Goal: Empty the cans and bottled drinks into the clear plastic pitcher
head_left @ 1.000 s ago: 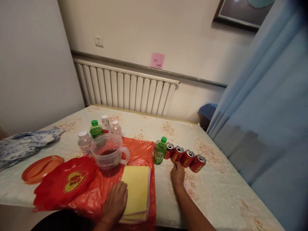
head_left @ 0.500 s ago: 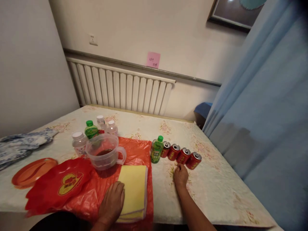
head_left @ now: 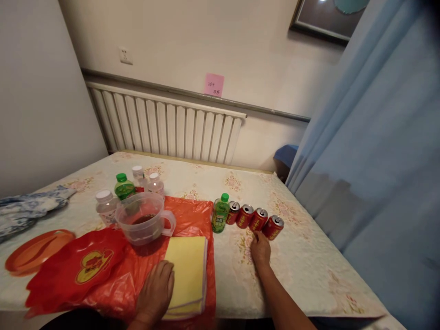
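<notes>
My left hand (head_left: 157,288) lies flat at the left edge of a stack of yellow cloths or sheets (head_left: 187,270), fingers stretched out on the red plastic sheet (head_left: 185,211). My right hand (head_left: 260,249) is closed, its fingers curled in front of a row of red drink cans (head_left: 244,217). Its fingertips are close to the base of one can (head_left: 258,220); contact is unclear, and whatever the fingers may hold is hidden. At the row's left end stands a green-capped bottle (head_left: 220,215), partly covering a can. A clear plastic jug (head_left: 140,224) holds some dark liquid.
Left of the jug are a red scalloped tray (head_left: 65,275), an orange lid (head_left: 24,256) and a patterned cloth (head_left: 30,211). Several capped bottles (head_left: 107,206) stand behind. A blue curtain (head_left: 371,174) hangs at the right; a radiator (head_left: 165,126) lines the wall.
The view has shifted slightly, so everything sits a little further left. My right hand remains by the cans, and my left hand remains at the yellow stack.
</notes>
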Demonstrator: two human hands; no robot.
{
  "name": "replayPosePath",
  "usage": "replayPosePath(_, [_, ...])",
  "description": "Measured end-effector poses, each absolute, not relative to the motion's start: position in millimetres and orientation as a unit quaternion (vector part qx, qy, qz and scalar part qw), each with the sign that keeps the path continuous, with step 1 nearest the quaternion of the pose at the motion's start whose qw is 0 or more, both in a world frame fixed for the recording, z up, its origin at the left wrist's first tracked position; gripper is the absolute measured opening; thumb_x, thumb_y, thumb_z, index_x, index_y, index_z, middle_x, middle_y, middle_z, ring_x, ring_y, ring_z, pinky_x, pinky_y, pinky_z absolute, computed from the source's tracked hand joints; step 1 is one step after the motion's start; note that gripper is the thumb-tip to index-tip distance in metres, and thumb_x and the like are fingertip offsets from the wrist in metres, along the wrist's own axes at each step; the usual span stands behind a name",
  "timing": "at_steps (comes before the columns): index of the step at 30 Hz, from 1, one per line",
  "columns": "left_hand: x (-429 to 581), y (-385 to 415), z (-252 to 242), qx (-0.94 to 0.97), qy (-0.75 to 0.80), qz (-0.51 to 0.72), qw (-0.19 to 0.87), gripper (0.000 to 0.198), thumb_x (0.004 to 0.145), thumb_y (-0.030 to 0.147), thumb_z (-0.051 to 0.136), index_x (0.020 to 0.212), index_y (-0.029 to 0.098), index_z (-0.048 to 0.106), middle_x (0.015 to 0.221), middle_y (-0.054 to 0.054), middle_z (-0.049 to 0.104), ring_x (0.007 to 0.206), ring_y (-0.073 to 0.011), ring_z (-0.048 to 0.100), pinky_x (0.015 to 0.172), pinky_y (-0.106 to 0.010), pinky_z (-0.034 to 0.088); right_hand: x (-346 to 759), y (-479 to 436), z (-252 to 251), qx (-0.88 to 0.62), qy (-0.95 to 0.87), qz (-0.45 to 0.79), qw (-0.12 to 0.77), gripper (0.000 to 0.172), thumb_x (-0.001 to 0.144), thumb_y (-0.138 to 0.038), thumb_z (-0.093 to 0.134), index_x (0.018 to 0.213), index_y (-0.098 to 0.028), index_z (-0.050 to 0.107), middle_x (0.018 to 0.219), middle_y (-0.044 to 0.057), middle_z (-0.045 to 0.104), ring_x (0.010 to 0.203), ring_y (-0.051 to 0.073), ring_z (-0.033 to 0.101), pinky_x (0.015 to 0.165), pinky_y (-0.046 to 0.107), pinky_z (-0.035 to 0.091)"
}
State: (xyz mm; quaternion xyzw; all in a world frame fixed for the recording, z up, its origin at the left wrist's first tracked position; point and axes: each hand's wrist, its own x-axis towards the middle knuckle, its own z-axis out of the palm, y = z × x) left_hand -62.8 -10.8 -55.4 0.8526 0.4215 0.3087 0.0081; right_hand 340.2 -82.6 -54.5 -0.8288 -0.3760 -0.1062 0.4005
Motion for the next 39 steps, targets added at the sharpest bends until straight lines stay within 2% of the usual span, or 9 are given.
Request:
replayPosePath(5, [-63, -8, -55, 0.856, 0.411, 0.313, 0.011, 0.019, 0.095, 0.029, 0.042, 0.101, 0.022, 0.059, 0.100, -0.007, 0.065, 0.096, -0.0240, 0.062, 0.086, -0.040, 0.051, 342, -99, -52, -0.849, -0.314, -0.111, 0.410, 0.036, 0.078, -0.022, 0.040, 0.093, -0.012, 0.071, 0.093, 0.013, 0.072, 0.088, 0.025, 0.064, 0.082, 0.032, 0.045])
replayPosePath(11, [-63, -6, -57, 0.857, 0.409, 0.315, 0.012, 0.020, 0.095, 0.030, 0.042, 0.104, 0.021, 0.058, 0.100, -0.008, 0.065, 0.096, -0.0247, 0.062, 0.088, -0.042, 0.051, 359, -130, -44, -0.880, -0.219, -0.112, 0.407, 0.033, 0.079, -0.026, 0.041, 0.095, -0.012, 0.067, 0.088, 0.013, 0.070, 0.084, 0.026, 0.063, 0.077, 0.033, 0.044])
replayPosePath(13, [-63, -6, -57, 0.858, 0.410, 0.308, 0.008, 0.020, 0.095, 0.030, 0.042, 0.104, 0.021, 0.057, 0.101, -0.008, 0.064, 0.097, -0.0252, 0.061, 0.089, -0.043, 0.050, 364, -134, -40, -0.885, -0.203, -0.101, 0.406, 0.035, 0.080, -0.032, 0.046, 0.100, -0.012, 0.066, 0.086, 0.012, 0.070, 0.081, 0.025, 0.063, 0.074, 0.032, 0.044])
replayPosePath(17, [-63, -7, -58, 0.860, 0.409, 0.306, 0.007, 0.018, 0.095, 0.030, 0.042, 0.104, 0.022, 0.056, 0.101, -0.007, 0.063, 0.096, -0.0245, 0.061, 0.088, -0.042, 0.050, 367, -130, -32, -0.895, -0.177, -0.073, 0.404, 0.054, 0.080, -0.045, 0.054, 0.123, -0.012, 0.057, 0.090, 0.009, 0.070, 0.078, 0.024, 0.064, 0.067, 0.030, 0.042])
replayPosePath(20, [-63, -7, -58, 0.858, 0.407, 0.314, 0.004, 0.018, 0.096, 0.030, 0.042, 0.103, 0.022, 0.056, 0.100, -0.007, 0.064, 0.096, -0.0243, 0.062, 0.087, -0.041, 0.051, 367, -124, -25, -0.903, -0.166, -0.051, 0.393, 0.054, 0.080, -0.051, 0.056, 0.122, -0.017, 0.059, 0.089, 0.007, 0.071, 0.076, 0.025, 0.064, 0.063, 0.030, 0.039])
replayPosePath(25, [-63, -7, -56, 0.857, 0.411, 0.311, 0.001, 0.020, 0.096, 0.032, 0.041, 0.105, 0.022, 0.057, 0.101, -0.007, 0.064, 0.097, -0.0247, 0.062, 0.088, -0.043, 0.051, 370, -118, -17, -0.914, -0.155, -0.033, 0.374, 0.048, 0.082, -0.051, 0.056, 0.117, -0.019, 0.062, 0.090, 0.009, 0.072, 0.078, 0.026, 0.065, 0.064, 0.030, 0.039])
replayPosePath(34, [-64, -6, -59, 0.856, 0.407, 0.319, -0.005, 0.021, 0.094, 0.032, 0.043, 0.104, 0.022, 0.058, 0.101, -0.007, 0.065, 0.098, -0.0254, 0.062, 0.089, -0.043, 0.051, 376, -112, -17, -0.918, -0.153, -0.035, 0.364, 0.050, 0.083, -0.049, 0.055, 0.122, -0.018, 0.059, 0.094, 0.010, 0.072, 0.084, 0.027, 0.066, 0.067, 0.032, 0.040])
replayPosePath(39, [-65, -6, -60, 0.860, 0.405, 0.311, -0.003, 0.020, 0.095, 0.032, 0.043, 0.105, 0.022, 0.057, 0.102, -0.007, 0.065, 0.098, -0.0253, 0.062, 0.088, -0.042, 0.051, 378, -112, -20, -0.916, -0.158, -0.037, 0.367, 0.050, 0.083, -0.050, 0.056, 0.120, -0.018, 0.061, 0.090, 0.009, 0.072, 0.081, 0.027, 0.066, 0.065, 0.031, 0.039])
